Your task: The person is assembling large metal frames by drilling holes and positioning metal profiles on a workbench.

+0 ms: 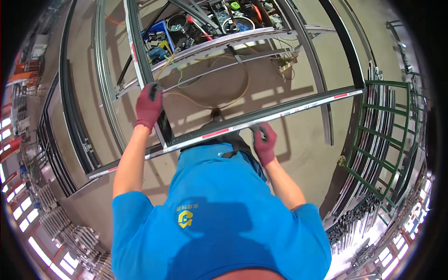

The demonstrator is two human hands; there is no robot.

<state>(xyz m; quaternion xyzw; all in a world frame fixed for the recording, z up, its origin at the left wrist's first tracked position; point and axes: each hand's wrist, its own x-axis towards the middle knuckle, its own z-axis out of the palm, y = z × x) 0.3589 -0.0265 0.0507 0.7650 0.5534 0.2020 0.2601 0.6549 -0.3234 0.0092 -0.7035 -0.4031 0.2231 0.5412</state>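
Head view, looking straight down. Both hands in dark red gloves on a dark aluminium window frame (261, 116) with white-and-red tape strips along its near rail. The frame sits in front of the person at about waist level, over a bare concrete floor (298, 149).

Left hand (149, 106): grip closed around the frame's left upright, just above the near-left corner.

Right hand (264, 140): on the underside of the near rail, fingers curled against it; can't tell whether it's a full clamp or just bracing.

Beyond the frame: a second metal rail (224, 44), loose yellowish cable (233, 100) on the floor, a blue bin (158, 32) of parts. Green rack (382, 140) of profiles to the right.
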